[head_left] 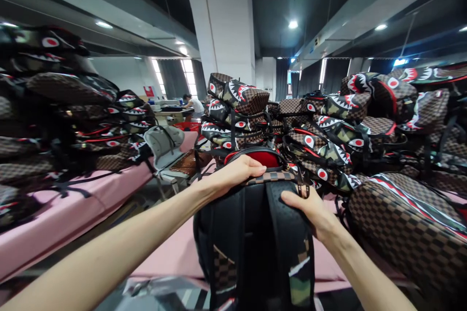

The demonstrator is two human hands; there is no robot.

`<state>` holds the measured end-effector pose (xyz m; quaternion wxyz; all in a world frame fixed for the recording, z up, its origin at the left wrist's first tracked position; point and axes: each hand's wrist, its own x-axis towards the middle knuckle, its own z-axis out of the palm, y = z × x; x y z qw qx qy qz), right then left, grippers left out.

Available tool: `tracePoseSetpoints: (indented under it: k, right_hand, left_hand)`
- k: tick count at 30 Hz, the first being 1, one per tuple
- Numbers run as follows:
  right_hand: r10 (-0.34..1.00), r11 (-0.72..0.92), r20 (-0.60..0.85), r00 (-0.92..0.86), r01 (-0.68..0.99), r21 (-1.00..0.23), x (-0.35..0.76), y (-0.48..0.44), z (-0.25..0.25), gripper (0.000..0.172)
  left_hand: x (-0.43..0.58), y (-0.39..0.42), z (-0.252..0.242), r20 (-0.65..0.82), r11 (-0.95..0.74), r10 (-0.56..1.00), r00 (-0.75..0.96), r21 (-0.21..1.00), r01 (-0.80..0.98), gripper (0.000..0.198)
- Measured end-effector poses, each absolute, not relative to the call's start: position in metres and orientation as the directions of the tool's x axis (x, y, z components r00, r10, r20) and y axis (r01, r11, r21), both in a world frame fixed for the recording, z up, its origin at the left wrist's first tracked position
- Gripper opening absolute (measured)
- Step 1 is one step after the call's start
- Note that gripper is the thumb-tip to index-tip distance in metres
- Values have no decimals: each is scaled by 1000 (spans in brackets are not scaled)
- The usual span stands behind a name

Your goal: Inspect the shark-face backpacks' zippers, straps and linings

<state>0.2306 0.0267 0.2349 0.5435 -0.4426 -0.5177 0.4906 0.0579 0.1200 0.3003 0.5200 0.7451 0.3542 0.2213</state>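
A black backpack with brown checkered trim stands upright before me, its padded straps facing my way. Its top gapes and shows a red lining. My left hand lies over the top left edge, with the thumb showing and the other fingers mostly hidden behind the rim. At the upper right side, my right hand grips the backpack, its thumb on the strap side and its fingers out of sight behind. A camouflage patch shows low on the right strap.
Piles of shark-face checkered backpacks stand behind and to the right. A large checkered backpack lies at right. More are stacked on the left pink table. A grey chair stands between; a person sits farther back.
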Motion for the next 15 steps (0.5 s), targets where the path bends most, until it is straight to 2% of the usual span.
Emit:
tracePoseSetpoints:
  k: [3, 5, 7, 10, 12, 13, 15]
  right_hand:
    - [935, 336, 348, 70, 142, -931, 218, 27, 228, 18]
    - [859, 477, 510, 43, 293, -829, 218, 30, 217, 18]
    - [800, 558, 601, -6, 375, -740, 221, 34, 208, 22]
    - [788, 561, 615, -13, 425, -710, 227, 41, 202, 22]
    - [816, 515, 578, 29, 419, -748, 233, 46, 202, 22]
    - [828, 487, 557, 61, 412, -770, 235, 49, 202, 22]
    - [841, 452, 530, 111, 396, -800, 240, 55, 203, 22]
  left_hand:
    - [53, 127, 296, 6, -300, 737, 676, 899, 319, 39]
    - [54, 130, 295, 20, -342, 721, 692, 879, 331, 38]
    - [55, 126, 298, 49, -397, 718, 694, 848, 350, 38]
    - [42, 102, 312, 262, -604, 705, 659, 708, 366, 28]
    - [18, 79, 320, 458, -694, 704, 543, 605, 390, 25]
    - [4, 68, 320, 519, -683, 728, 448, 598, 419, 27]
    - [-25, 49, 309, 508, -551, 830, 233, 674, 492, 33]
